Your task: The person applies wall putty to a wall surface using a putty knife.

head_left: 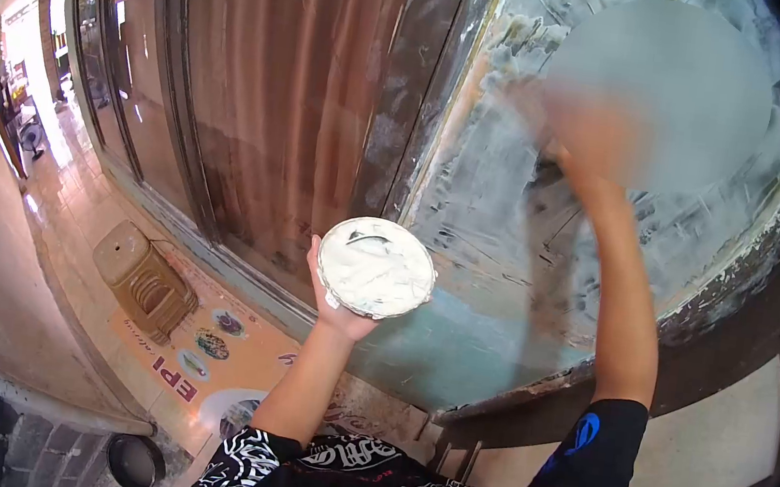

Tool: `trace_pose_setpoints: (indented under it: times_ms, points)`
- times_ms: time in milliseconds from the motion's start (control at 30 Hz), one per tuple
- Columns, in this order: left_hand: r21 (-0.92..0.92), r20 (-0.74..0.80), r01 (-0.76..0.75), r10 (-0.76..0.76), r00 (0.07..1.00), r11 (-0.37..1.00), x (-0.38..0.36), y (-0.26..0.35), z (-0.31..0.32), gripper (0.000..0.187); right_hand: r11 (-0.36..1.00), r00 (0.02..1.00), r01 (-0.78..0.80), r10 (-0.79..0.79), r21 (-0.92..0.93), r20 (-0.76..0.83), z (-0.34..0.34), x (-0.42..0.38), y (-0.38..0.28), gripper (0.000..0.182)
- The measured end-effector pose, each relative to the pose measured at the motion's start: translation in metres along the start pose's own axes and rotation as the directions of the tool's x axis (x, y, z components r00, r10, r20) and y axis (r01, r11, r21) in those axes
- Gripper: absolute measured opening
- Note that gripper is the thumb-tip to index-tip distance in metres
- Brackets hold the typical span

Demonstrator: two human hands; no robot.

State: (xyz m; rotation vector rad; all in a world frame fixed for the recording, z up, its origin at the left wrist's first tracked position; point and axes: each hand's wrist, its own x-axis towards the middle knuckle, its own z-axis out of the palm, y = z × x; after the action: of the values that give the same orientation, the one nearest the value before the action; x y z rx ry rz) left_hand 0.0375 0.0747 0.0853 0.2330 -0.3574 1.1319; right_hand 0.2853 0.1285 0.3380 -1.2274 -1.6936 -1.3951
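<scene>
My left hand (347,320) is closed round the underside and edge of a round tub (330,298), holding it up in front of me. White paste (376,276) fills its top, with a dark curved mark near the far side. Up at the wall (486,173), my right hand (597,142) is raised against the smeared surface. Blur covers its fingers, so whatever they hold cannot be made out. Streaks of white and grey paste coat this part of the wall, and bare bluish-green paint shows lower down.
Left of the wall stands a dark-framed window (398,137) with a brown curtain (273,83) behind it. A brown plastic stool (137,261) lies on an orange printed banner (246,348) on the floor. A round dark pan (135,463) sits at lower left.
</scene>
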Motion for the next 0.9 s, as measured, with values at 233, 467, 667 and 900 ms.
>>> trace_pose_setpoints:
  times_ms: [233,467,667,900]
  points:
    - [0.094,-0.073,-0.054,0.061,0.995,0.994,-0.011,0.007,0.005,0.088,0.968,0.894,0.189,-0.24,0.167,0.379,0.015,-0.101,-0.044,0.013]
    - [0.138,-0.076,-0.053,0.064,0.995,0.989,-0.008,0.007,0.006,0.089,1.0,0.94,-0.028,0.03,-0.01,0.34,-0.007,-0.034,0.004,0.024]
    - [0.152,-0.069,-0.02,0.031,0.997,0.988,-0.01,0.003,0.009,0.09,0.959,0.957,-0.276,0.269,-0.059,-0.11,-0.045,0.018,0.088,0.028]
    - [0.139,-0.053,-0.018,0.025,0.998,0.99,-0.003,0.001,0.005,0.089,0.978,0.856,0.055,-0.151,0.203,0.495,-0.011,-0.079,-0.006,0.02]
